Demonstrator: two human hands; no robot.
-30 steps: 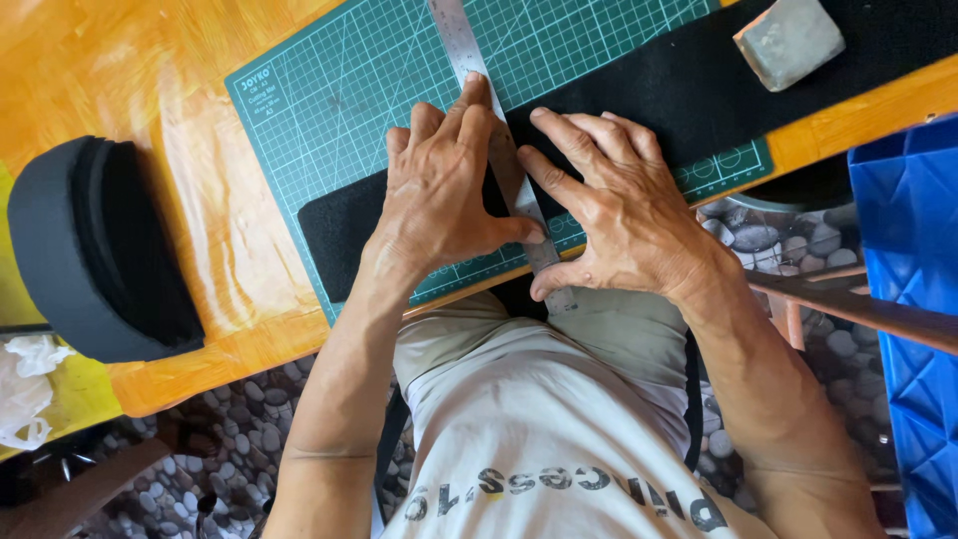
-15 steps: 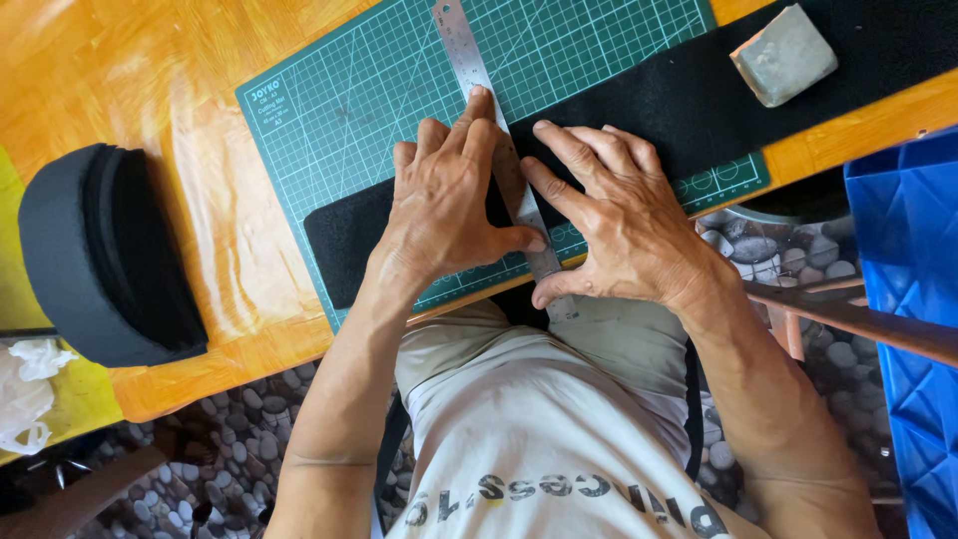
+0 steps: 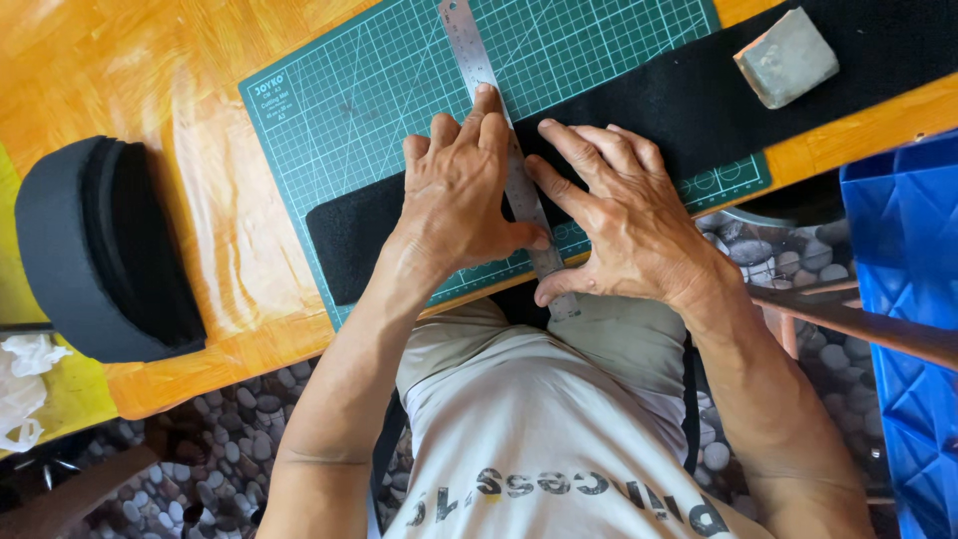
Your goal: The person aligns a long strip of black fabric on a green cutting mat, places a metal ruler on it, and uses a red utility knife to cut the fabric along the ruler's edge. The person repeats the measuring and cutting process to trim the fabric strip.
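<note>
At the bench's near edge, left hand point(image 3: 459, 205) and right hand point(image 3: 624, 225) press flat, fingers spread, on steel ruler point(image 3: 504, 165) across black strip point(image 3: 639, 130); uneven pressure could skew it

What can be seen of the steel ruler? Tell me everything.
The ruler is a long, narrow strip of bare grey metal with fine marks along its edges. It lies flat, slanting across the green mat and the black strip, its far end cut off by the picture's top edge and its near end jutting past the table edge. The left hand presses on it from the left; the right hand touches its right side.
</note>
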